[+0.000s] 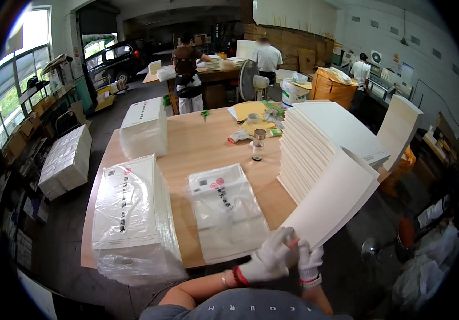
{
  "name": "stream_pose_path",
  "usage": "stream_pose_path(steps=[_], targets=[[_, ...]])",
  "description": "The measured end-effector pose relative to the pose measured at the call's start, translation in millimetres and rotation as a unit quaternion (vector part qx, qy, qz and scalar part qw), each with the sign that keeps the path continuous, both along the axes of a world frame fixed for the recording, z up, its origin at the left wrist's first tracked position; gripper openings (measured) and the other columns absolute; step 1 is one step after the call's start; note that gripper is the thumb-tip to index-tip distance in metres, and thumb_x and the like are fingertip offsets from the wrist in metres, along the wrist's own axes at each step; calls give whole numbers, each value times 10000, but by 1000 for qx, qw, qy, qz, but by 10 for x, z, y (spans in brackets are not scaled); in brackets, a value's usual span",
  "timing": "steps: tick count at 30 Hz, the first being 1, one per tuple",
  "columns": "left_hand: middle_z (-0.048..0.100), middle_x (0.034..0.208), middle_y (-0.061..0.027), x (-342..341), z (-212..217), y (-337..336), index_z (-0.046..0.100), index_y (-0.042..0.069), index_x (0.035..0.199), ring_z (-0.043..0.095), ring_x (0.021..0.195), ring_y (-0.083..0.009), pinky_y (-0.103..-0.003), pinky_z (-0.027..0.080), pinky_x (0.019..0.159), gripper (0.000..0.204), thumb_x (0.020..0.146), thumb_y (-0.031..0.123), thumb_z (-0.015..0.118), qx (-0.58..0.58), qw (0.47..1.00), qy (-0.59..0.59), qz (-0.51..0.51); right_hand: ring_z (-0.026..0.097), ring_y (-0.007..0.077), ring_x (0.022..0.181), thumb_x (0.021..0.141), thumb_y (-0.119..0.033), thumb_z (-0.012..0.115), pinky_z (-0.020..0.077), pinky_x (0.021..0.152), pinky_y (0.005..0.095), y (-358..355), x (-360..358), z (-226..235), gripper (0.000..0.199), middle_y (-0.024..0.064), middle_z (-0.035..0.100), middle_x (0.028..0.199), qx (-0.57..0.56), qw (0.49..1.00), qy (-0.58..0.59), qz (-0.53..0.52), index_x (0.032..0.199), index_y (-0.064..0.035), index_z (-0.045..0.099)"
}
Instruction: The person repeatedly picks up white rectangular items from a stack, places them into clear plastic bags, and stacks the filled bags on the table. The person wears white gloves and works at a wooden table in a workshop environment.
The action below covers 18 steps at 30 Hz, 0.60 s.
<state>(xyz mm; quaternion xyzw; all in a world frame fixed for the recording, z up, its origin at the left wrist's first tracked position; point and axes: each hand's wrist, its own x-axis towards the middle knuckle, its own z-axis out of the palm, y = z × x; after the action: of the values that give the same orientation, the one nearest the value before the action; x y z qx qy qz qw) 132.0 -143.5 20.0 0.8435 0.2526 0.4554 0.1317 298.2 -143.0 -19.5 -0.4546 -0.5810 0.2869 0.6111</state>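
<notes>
Both my hands wear white knit gloves with red cuffs and are at the table's near right edge. A bundle of large white paper sheets (333, 200) stands tilted and curved above them, its upper end leaning toward a tall paper stack. My right hand (309, 261) is closed on the bundle's lower edge, thumb up. Close beside it, my left hand (269, 258) has its fingers bent against the lower left corner of the sheets; some blur hides the exact grip. The tall stack of white paper (301, 154) rises behind the bundle. Flat, clear printed plastic bags (229, 213) lie left of my hands.
Two plastic-wrapped paper stacks (128, 213) (144, 125) stand along the left of the wooden table (186, 144). A glass jar (258, 145), a glove (239, 137) and green scissors (205, 113) lie farther back. Several people work beyond, near a large fan (248, 80).
</notes>
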Motion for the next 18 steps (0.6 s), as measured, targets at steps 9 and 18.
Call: stream_pose_path(steps=[9, 18], targets=[[575, 1090, -160, -1485, -949, 1146, 401, 23, 1281, 561, 986, -234, -395, 462, 809, 497, 814, 125, 535, -525, 771, -331, 143, 613, 319, 730, 700, -273, 648, 494, 586, 397, -112, 139, -206, 189, 118, 623, 891, 127, 877, -455, 85, 843, -150, 655], [593, 797, -158, -281, -1222, 708, 504, 40, 1045, 583, 682, -342, -430, 469, 601, 377, 718, 196, 606, -118, 952, 95, 266, 596, 353, 892, 705, -476, 635, 462, 768, 438, 769, -658, -244, 573, 221, 605, 954, -358, 795, -473, 127, 1120, -94, 532]])
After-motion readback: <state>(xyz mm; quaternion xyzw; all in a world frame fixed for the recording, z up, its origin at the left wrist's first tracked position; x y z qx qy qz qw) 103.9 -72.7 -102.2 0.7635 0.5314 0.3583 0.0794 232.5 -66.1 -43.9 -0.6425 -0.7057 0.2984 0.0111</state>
